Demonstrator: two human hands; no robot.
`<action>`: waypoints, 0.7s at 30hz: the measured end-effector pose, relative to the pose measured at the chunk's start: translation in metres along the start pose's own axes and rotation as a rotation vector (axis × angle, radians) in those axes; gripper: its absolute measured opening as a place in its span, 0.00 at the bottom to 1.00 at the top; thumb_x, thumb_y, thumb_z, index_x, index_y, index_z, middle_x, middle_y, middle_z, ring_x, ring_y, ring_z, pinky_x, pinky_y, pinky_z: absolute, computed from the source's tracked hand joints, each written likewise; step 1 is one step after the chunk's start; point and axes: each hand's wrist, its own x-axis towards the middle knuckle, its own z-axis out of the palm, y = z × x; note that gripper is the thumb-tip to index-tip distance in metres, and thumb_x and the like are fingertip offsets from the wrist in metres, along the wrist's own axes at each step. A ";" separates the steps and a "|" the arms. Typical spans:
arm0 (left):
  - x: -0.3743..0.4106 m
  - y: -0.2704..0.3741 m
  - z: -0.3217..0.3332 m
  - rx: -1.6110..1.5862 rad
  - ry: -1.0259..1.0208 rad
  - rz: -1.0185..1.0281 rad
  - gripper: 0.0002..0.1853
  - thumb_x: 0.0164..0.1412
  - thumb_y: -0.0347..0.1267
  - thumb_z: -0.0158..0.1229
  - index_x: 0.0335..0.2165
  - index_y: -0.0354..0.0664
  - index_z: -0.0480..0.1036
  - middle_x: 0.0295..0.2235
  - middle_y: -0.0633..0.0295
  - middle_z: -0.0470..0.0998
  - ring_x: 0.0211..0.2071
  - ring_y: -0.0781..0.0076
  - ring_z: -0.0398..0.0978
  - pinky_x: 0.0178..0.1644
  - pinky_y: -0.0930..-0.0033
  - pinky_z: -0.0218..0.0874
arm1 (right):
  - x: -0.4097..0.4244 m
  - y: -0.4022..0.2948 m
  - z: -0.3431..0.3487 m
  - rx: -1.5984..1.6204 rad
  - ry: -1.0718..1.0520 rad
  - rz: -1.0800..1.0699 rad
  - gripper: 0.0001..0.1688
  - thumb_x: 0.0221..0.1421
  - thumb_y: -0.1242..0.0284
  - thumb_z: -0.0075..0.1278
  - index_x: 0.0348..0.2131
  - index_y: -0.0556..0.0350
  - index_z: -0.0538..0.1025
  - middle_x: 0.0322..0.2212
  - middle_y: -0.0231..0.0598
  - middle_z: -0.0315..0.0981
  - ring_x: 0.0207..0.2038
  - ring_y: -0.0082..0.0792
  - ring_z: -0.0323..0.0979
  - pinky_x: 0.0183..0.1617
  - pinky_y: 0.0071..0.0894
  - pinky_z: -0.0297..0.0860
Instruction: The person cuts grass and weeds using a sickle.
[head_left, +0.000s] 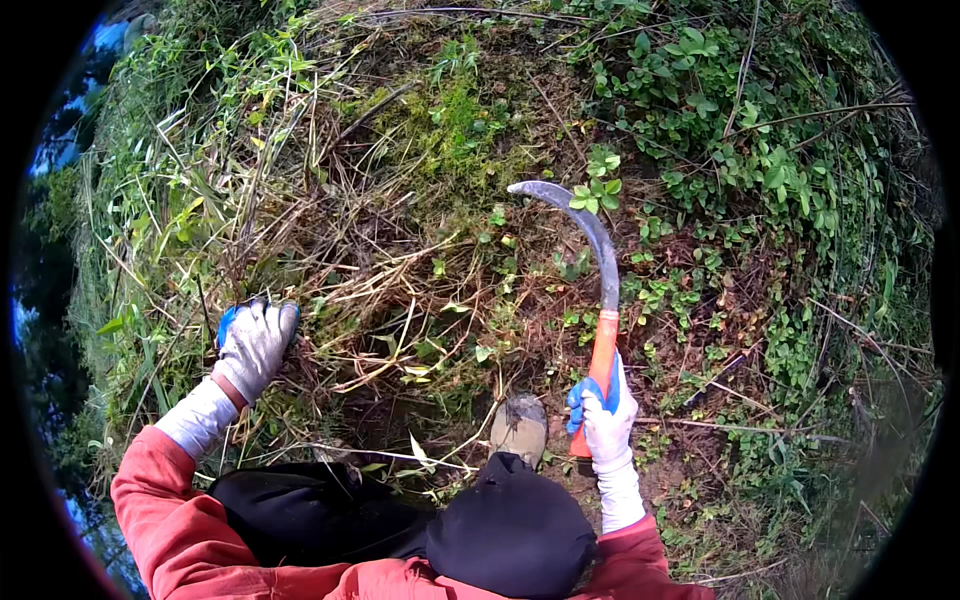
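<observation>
My right hand (606, 416), in a white work glove with a blue coated palm, grips the orange handle (604, 345) of a sickle. The dark curved blade (600, 238) points away from me and its tip bends left, just above the ground. A small leafy sprig (598, 191) overlaps the blade's upper part. On the left, my left hand (259, 341) wears a matching glove, its fingers curled down at a heap of dry stalks and grass (360, 277). Its palm is hidden, so whether it grips any stalks does not show.
Low leafy plants (780, 172) cover the ground at right, with thin bare stems (750, 429) lying across them. Taller grass (150, 210) grows at far left. A patch of moss (457, 120) lies ahead. My muddy shoe (520, 429) and dark-clad knees (510, 525) are close below.
</observation>
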 end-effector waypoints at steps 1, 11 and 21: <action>-0.014 -0.019 0.013 0.056 0.027 -0.028 0.19 0.51 0.30 0.50 0.45 0.42 0.65 0.38 0.56 0.73 0.41 0.61 0.70 0.42 0.61 0.63 | -0.004 0.001 -0.002 -0.005 0.019 -0.015 0.38 0.55 0.81 0.43 0.62 0.49 0.52 0.22 0.35 0.68 0.19 0.20 0.66 0.20 0.20 0.67; -0.016 -0.029 0.041 -0.192 -0.504 -0.208 0.35 0.39 0.41 0.68 0.45 0.36 0.65 0.39 0.48 0.74 0.42 0.52 0.72 0.47 0.59 0.64 | 0.006 0.008 0.002 -0.079 0.062 0.107 0.39 0.54 0.81 0.44 0.63 0.46 0.53 0.22 0.30 0.68 0.19 0.17 0.64 0.21 0.19 0.65; -0.001 0.017 -0.180 -0.090 0.382 -0.072 0.16 0.55 0.40 0.57 0.35 0.37 0.70 0.31 0.54 0.72 0.32 0.54 0.71 0.34 0.57 0.64 | 0.000 0.048 0.021 -0.231 -0.017 0.179 0.38 0.54 0.78 0.49 0.61 0.49 0.56 0.21 0.32 0.70 0.17 0.18 0.63 0.21 0.22 0.63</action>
